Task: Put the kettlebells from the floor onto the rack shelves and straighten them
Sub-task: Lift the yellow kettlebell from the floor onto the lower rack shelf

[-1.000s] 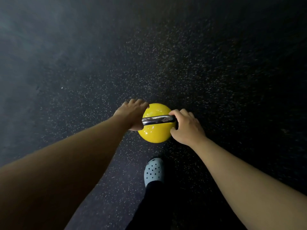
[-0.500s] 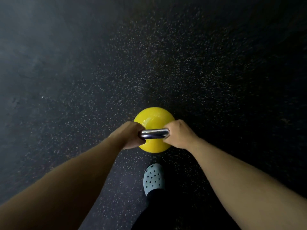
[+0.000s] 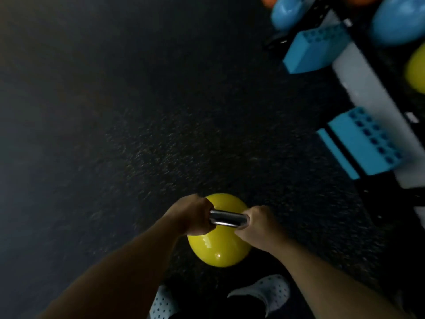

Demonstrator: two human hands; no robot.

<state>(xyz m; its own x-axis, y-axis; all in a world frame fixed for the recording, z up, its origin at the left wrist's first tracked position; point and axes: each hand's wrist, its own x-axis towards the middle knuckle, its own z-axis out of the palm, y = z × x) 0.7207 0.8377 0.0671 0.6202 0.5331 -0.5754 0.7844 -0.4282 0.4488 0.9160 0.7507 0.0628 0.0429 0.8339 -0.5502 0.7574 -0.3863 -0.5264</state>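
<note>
Yellow kettlebell [image 3: 218,247] carried low over floor [image 3: 115,134], left hand [image 3: 190,215] and right hand [image 3: 259,229] each in closed grip on handle. Rack [image 3: 368,93] near, already holding others. Shelving, straightening left.

Both arms extended forward and down. Left hand [image 3: 192,215] and right hand [image 3: 258,227] each fisted around opposite ends of kettlebell handle [image 3: 227,220], knuckles up.

The view has swung right, bringing the rack [image 3: 368,93] and a second shoe [image 3: 264,293] into sight.
</note>
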